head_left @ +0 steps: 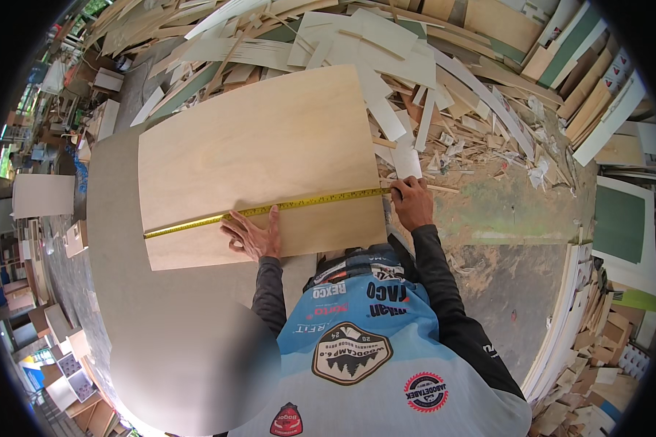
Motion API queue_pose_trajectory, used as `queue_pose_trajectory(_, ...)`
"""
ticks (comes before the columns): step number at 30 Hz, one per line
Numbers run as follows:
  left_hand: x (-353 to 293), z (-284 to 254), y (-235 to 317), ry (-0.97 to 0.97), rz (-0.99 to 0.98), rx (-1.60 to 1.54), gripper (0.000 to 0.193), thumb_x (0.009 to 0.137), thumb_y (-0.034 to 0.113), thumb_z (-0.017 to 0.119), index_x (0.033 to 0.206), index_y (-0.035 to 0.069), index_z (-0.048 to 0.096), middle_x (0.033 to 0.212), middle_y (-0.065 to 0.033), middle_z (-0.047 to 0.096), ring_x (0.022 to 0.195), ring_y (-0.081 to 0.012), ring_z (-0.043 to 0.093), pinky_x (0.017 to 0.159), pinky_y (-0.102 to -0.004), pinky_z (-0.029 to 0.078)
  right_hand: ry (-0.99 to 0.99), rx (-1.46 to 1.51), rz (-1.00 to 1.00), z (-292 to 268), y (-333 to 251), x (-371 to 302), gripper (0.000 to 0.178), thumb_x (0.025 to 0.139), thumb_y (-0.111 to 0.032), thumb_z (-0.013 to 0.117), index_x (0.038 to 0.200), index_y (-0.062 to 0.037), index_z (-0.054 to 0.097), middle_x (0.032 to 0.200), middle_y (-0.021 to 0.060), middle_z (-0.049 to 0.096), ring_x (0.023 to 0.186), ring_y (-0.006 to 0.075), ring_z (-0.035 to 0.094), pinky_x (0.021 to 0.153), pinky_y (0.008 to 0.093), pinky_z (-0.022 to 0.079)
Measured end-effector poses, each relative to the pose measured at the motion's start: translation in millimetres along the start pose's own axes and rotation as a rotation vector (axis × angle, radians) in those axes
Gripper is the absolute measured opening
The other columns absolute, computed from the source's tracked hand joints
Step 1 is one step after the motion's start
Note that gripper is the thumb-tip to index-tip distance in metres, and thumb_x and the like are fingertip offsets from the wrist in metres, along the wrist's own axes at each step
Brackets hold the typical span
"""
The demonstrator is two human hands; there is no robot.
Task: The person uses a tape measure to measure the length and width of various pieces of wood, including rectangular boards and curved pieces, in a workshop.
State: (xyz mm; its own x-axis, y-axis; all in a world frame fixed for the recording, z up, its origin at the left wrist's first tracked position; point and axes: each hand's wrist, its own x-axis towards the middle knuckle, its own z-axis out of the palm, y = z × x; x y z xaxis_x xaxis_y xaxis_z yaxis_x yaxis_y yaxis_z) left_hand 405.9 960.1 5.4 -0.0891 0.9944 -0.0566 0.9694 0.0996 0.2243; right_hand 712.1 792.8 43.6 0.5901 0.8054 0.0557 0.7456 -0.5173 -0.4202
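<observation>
A pale plywood panel (259,149) lies across a larger grey sheet in front of me. Over its lower part runs a yellow measuring tape (328,198), stretched from the panel's left edge to its right edge. My left hand (254,237) rests on the plywood with fingers spread, thumb and fingertips touching the tape near its middle. At the panel's right edge my right hand (413,202) is closed on the tape's right end. Its fingers hide that end, so I cannot see whether a case or a hook is there.
The grey sheet (120,273) extends left and below the panel. Wood offcuts (342,44) are heaped beyond it. On the right, the dusty floor (496,211) carries scraps, with boards leaning farther out. A blurred pale round shape (189,371) covers the lower left.
</observation>
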Motion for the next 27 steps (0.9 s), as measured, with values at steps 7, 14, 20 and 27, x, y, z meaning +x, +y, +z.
queue_pose_trajectory(7, 0.3, 1.4, -1.1, 0.006, 0.007, -0.001, 0.122, 0.07, 0.087, 0.046, 0.153, 0.009, 0.005, 0.158, -0.0217, -0.003, 0.147, -0.0363, -0.005, 0.11, -0.0593, 0.005, -0.002, -0.002, -0.001, 0.0, 0.3, 0.0, 0.015, 0.086, -0.023, 0.061, 0.095, -0.016, 0.07, 0.093, 0.0045, 0.062, 0.094, 0.0271, 0.054, 0.08, 0.0417, 0.043)
queue_pose_trajectory(14, -0.7, 0.1, 0.0, 0.012, 0.006, 0.005, 0.122, 0.07, 0.087, 0.046, 0.153, 0.009, 0.005, 0.158, -0.0223, -0.002, 0.147, -0.0364, -0.004, 0.11, -0.0587, 0.006, -0.003, -0.004, -0.002, -1.6, -0.5, -0.4, 0.015, 0.085, -0.023, 0.061, 0.095, -0.016, 0.07, 0.092, 0.0047, 0.062, 0.093, 0.0275, 0.054, 0.079, 0.0422, 0.043)
queue_pose_trajectory(20, -1.9, -1.8, 1.5, 0.024, 0.015, 0.01, 0.121, 0.07, 0.087, 0.045, 0.153, 0.007, 0.007, 0.158, -0.0232, 0.001, 0.147, -0.0357, -0.002, 0.11, -0.0567, 0.006, -0.029, 0.02, 0.021, 2.1, 2.6, -0.8, 0.015, 0.085, -0.027, 0.061, 0.093, -0.0169, 0.069, 0.098, 0.0037, 0.063, 0.1, 0.0269, 0.053, 0.083, 0.0446, 0.043)
queue_pose_trajectory(27, -0.9, -0.7, 1.9, 0.023, 0.01, 0.031, 0.122, 0.07, 0.088, 0.045, 0.153, 0.008, 0.007, 0.158, -0.0238, 0.001, 0.147, -0.0354, -0.001, 0.11, -0.0565, 0.007, -0.028, -0.029, -0.04, 4.4, -3.0, 0.1, 0.015, 0.086, -0.023, 0.06, 0.095, -0.0159, 0.068, 0.094, 0.0051, 0.062, 0.096, 0.0284, 0.055, 0.081, 0.0416, 0.045)
